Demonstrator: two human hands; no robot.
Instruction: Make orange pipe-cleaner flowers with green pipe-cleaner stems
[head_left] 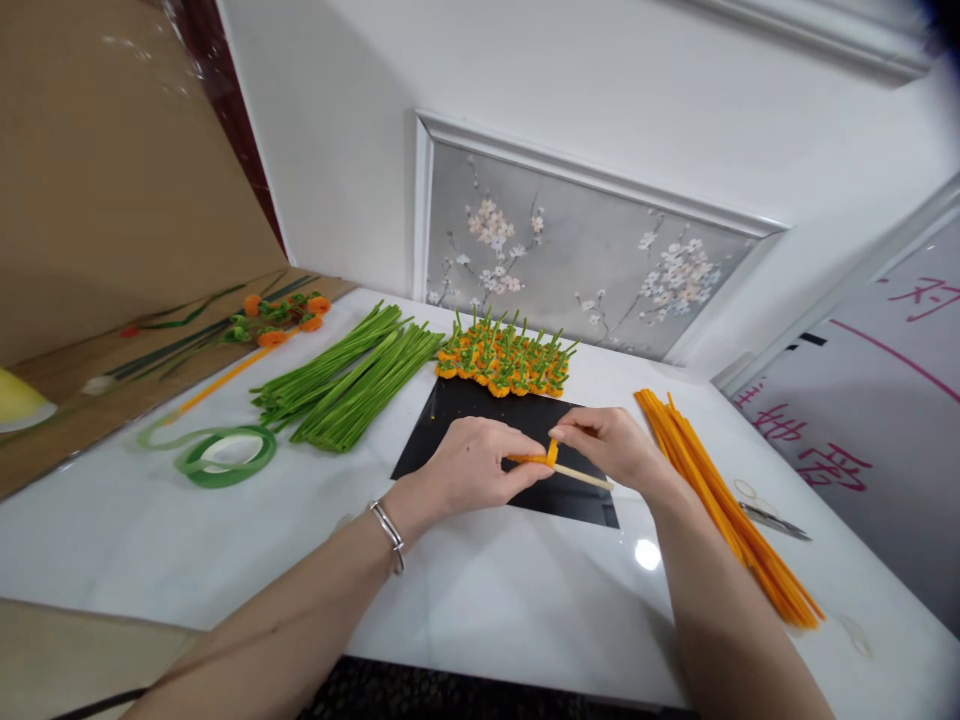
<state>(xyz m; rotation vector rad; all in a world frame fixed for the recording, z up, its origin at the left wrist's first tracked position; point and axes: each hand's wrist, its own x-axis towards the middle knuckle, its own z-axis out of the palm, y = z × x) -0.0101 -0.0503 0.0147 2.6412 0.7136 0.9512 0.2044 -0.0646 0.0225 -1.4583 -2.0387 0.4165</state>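
Note:
My left hand (476,465) pinches a thin wooden stick (589,479) together with an orange pipe cleaner (553,453) that is bent around it. The stick's bare end points to the right. Between thumb and fingertips, my right hand (611,442) grips the raised part of the same pipe cleaner. Both hands are over a black mat (442,410). Just behind it stand several small orange flower heads (502,375) with green stems pointing up. To the right lies a bundle of straight orange pipe cleaners (720,490).
Green pipe cleaners (349,385) lie in a pile at left, beside a roll of green tape (226,457). Scissors (772,520) rest at the right. Finished-looking orange flowers (281,320) lie on cardboard at back left. A white wall (337,150) rises behind the table.

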